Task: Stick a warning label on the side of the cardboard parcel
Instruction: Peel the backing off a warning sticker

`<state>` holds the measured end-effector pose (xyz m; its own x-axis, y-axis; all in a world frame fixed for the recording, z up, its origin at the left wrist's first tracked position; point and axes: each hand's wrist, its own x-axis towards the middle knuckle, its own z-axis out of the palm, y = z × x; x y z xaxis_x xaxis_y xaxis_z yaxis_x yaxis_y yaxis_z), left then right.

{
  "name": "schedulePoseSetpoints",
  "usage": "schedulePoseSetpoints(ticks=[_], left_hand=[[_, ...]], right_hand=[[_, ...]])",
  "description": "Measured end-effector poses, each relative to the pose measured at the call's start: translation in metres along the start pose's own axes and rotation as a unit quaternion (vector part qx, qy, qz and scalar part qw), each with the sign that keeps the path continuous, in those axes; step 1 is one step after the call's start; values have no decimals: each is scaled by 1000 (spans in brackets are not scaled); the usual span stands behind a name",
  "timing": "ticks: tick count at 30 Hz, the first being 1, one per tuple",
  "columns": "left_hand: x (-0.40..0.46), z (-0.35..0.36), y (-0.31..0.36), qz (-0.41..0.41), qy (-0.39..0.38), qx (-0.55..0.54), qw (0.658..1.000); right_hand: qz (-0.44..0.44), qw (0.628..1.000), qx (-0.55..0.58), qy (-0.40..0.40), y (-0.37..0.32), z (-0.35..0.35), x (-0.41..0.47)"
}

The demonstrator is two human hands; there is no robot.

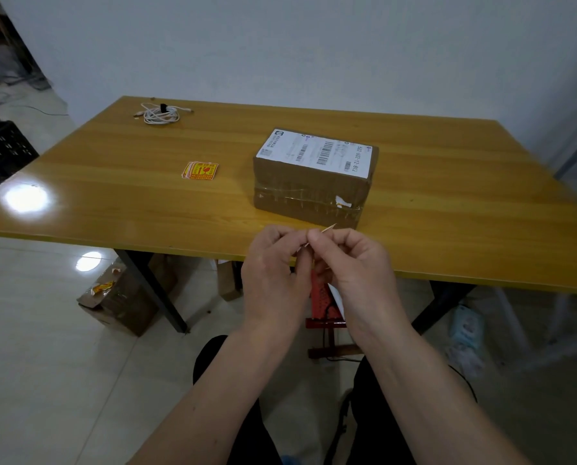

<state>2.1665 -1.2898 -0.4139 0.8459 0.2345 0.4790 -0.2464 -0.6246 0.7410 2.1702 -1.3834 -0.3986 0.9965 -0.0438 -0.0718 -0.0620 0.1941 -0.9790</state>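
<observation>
Left hand (273, 273) and right hand (351, 263) pinching one warning label (318, 238) edge-on; cardboard parcel (314, 182) just beyond; spare label stack (200, 170) left.

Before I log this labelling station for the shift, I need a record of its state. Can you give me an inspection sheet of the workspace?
Surface: wooden table, bare across most of its top, lamp glare at the near left.
Job's things: cardboard parcel taped, shipping label on top, near side unlabelled; small stack of warning labels to its left, apart from it.
Clutter: nothing seen on the table besides the cable.
Hands: left hand and right hand together pinch a thin label sheet edge-on at the near table edge.
Cables: coiled white cable at the far left corner.
Surroundings: cardboard box on the floor under the table; black crate at left.
</observation>
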Motion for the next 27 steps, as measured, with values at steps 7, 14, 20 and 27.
schedulePoseSetpoints(ticks=[7,14,20,27], left_hand=[[-2,-3,1,-86,4,-139,986],[-4,-2,-1,-43,55,-136,988],[-4,-3,2,-55,55,-147,986],[-7,-1,4,-74,37,-139,987]], right_hand=[[6,1000,24,-7,0,-7,3],[3,998,46,-30,2,-10,4],[-7,997,64,-40,1,-8,1],[-69,998,10,-5,1,-7,-2]])
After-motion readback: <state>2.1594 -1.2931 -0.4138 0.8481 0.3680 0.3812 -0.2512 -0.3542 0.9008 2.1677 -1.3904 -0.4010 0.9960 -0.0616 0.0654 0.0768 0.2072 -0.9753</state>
